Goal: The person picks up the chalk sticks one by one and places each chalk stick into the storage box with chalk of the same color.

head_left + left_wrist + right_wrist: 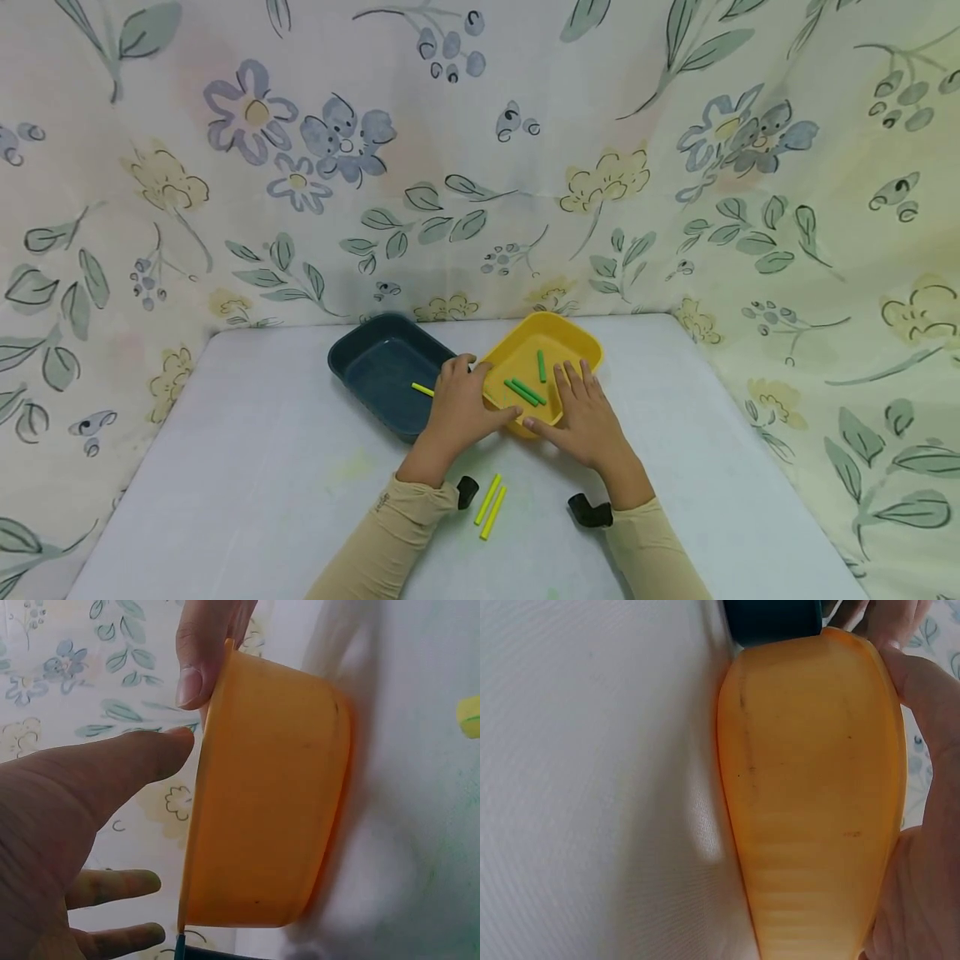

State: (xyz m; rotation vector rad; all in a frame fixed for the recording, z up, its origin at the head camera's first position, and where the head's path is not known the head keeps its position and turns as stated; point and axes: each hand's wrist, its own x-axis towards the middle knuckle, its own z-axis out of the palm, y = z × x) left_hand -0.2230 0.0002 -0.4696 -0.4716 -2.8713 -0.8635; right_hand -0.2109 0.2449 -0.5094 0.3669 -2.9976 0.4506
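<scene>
Near the far edge of the table (262, 467), the yellow tray (522, 360) lies between the left hand (463, 406) and right hand (590, 421), both equally close, fingers extended about its rim, long axis slanting far-right.

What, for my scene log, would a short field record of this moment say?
Yellow tray: three green chalk-like sticks inside
Dark teal tray: left of the yellow one; one yellow stick visible inside
White tabletop: two loose yellow sticks
Left hand: over the trays' adjoining sides
Right hand: at the yellow tray's right side, fingers extended
</scene>
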